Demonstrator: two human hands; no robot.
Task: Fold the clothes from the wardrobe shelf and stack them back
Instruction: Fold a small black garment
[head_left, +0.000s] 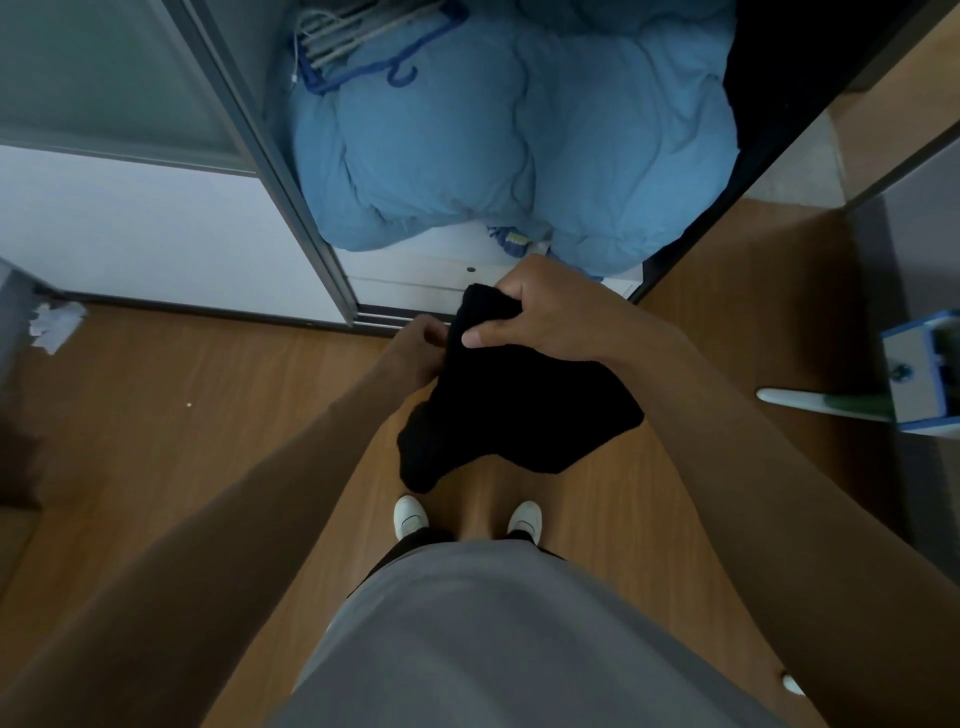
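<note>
A black garment (514, 410) hangs in the air in front of me, above the wooden floor, bunched at its top and drooping down to the left. My right hand (550, 317) grips its upper end, thumb across the front. My left hand (415, 348) holds the cloth's left edge just below, its fingers partly hidden behind the fabric. Beyond the hands the wardrobe (415, 275) stands open, its white shelf edge showing under a big blue duvet (509, 145).
Blue and grey hangers (358, 47) lie on the duvet at the back. A sliding door (156, 171) closes the wardrobe's left side. A blue and white box (924, 369) stands at the right. Crumpled paper (54, 322) lies on the floor at left. My white shoes (410, 517) are below.
</note>
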